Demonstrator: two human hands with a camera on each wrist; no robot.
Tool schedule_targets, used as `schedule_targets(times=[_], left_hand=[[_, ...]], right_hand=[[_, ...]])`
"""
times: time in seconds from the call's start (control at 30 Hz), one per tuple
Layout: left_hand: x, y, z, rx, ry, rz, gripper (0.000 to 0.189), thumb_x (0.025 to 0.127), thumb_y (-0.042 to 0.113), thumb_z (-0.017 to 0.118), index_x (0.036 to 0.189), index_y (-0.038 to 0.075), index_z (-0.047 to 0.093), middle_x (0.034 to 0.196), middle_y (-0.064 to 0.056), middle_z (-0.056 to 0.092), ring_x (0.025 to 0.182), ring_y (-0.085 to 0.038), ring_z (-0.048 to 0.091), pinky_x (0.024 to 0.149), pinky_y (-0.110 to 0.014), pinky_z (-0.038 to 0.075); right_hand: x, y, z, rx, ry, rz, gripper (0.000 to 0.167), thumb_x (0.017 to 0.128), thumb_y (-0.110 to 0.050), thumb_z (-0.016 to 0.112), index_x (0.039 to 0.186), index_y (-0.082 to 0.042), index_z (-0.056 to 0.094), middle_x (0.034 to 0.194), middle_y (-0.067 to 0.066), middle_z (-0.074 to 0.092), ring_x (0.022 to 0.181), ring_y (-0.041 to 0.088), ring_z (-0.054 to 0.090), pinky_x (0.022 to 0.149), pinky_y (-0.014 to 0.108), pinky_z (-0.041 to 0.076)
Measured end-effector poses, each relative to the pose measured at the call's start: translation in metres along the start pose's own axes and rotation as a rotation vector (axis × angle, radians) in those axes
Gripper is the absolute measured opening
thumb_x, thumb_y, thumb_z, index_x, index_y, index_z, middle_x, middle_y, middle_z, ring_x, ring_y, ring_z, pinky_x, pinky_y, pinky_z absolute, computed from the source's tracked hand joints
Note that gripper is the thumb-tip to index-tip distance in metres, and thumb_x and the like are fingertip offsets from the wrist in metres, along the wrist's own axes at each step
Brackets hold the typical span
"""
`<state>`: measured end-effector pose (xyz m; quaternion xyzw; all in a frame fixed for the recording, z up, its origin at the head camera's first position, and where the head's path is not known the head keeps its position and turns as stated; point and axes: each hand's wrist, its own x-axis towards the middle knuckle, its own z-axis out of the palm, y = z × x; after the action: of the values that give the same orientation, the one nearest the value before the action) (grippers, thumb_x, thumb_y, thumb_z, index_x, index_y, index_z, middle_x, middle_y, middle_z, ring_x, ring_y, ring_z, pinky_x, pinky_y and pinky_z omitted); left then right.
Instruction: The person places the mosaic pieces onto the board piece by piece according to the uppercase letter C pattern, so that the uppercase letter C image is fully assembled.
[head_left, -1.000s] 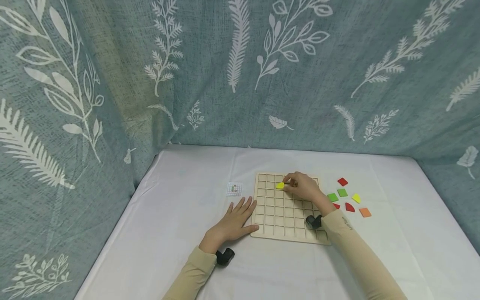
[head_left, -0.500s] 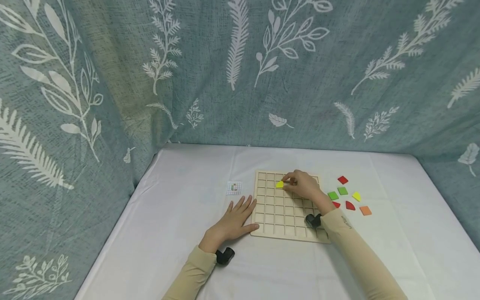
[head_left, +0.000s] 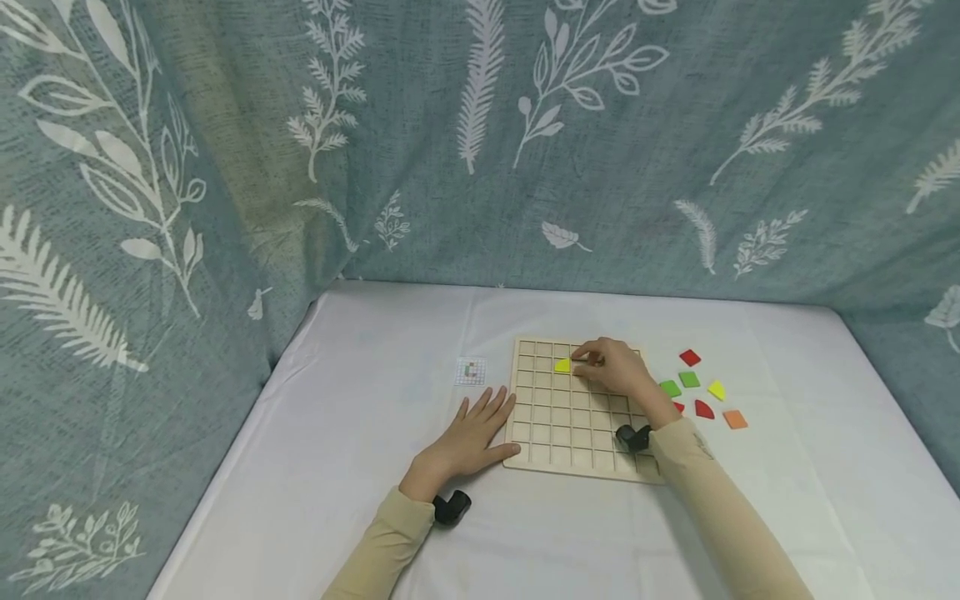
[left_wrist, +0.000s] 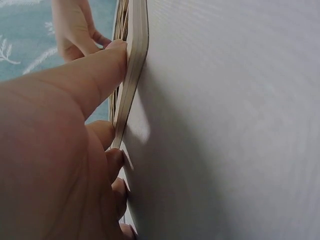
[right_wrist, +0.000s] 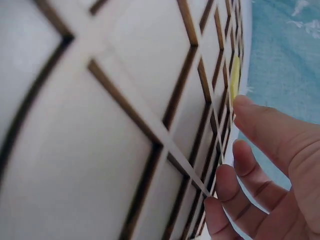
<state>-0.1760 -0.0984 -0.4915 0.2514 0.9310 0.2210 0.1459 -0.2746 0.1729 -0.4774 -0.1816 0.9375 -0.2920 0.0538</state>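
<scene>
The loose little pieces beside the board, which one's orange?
The orange piece is the one lowest and farthest right in the head view; the other loose pieces are red, green or yellow.

The table [head_left: 285,500], covered in white cloth, carries a wooden grid board [head_left: 558,433] beneath the right hand [head_left: 617,367], a small printed card [head_left: 471,372] just beyond the left hand [head_left: 465,442], and loose coloured tiles [head_left: 704,409] right of the right hand.

Leaf-printed curtains [head_left: 420,150] around a white-covered table [head_left: 360,375] suggest a makeshift booth.
</scene>
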Motion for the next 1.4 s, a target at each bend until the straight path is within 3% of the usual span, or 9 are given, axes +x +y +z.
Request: schedule_targets(times=[0.17,0.33,0.67,0.97,1.2,1.4], left_hand=[[0.001,0.002,0.0,-0.004,-0.002,-0.001,0.072,0.094,0.045,0.047,0.149,0.01,0.018,0.156,-0.01,0.012,0.143,-0.03,0.003,0.114,-0.054,0.003],[0.001,0.003,-0.001,-0.006,-0.003,-0.006,0.072,0.093,0.046,0.047,0.149,0.01,0.018,0.156,-0.009,0.011,0.143,-0.03,0.003,0.114,-0.053,0.003],[0.001,0.003,-0.001,0.002,-0.006,0.003,0.073,0.093,0.046,0.047,0.149,0.009,0.018,0.155,-0.01,0.012,0.143,-0.03,0.003,0.114,-0.053,0.003],[0.001,0.002,-0.001,-0.004,-0.005,0.006,0.073,0.093,0.046,0.047,0.149,0.01,0.018,0.155,-0.01,0.012,0.143,-0.03,0.003,0.114,-0.053,0.003],[0.002,0.001,-0.001,-0.003,-0.013,-0.001,0.073,0.093,0.046,0.047,0.149,0.01,0.018,0.156,-0.009,0.012,0.143,-0.03,0.003,0.114,-0.053,0.002],[0.002,0.0,-0.002,-0.006,-0.008,-0.013,0.072,0.093,0.046,0.047,0.149,0.011,0.018,0.156,-0.009,0.011,0.144,-0.029,0.003,0.114,-0.052,0.002]], right_hand=[[-0.006,0.003,-0.006,0.046,0.0,0.023,0.024,0.087,-0.024,0.066,0.108,-0.013,0.068,0.08,0.003,0.06,0.063,0.016,0.049,0.053,0.028,0.038],[-0.01,0.008,-0.011,0.076,0.023,0.037,0.027,0.087,-0.023,0.066,0.11,-0.01,0.067,0.077,0.004,0.057,0.059,0.015,0.046,0.05,0.027,0.036],[-0.024,0.033,-0.023,0.122,0.145,0.038,0.029,0.087,-0.024,0.065,0.109,-0.006,0.067,0.07,0.005,0.05,0.05,0.014,0.033,0.046,0.027,0.031],[-0.036,0.053,-0.041,0.131,0.153,0.144,0.034,0.089,-0.026,0.063,0.115,-0.004,0.064,0.076,0.007,0.045,0.046,0.01,0.024,0.044,0.026,0.029],[-0.044,0.065,-0.051,0.096,0.177,0.249,0.036,0.09,-0.029,0.062,0.117,-0.006,0.063,0.074,0.005,0.039,0.053,0.021,0.031,0.048,0.029,0.031],[-0.046,0.077,-0.061,0.087,0.229,0.257,0.034,0.088,-0.026,0.064,0.113,-0.003,0.064,0.069,0.003,0.036,0.051,0.022,0.032,0.048,0.029,0.031]])
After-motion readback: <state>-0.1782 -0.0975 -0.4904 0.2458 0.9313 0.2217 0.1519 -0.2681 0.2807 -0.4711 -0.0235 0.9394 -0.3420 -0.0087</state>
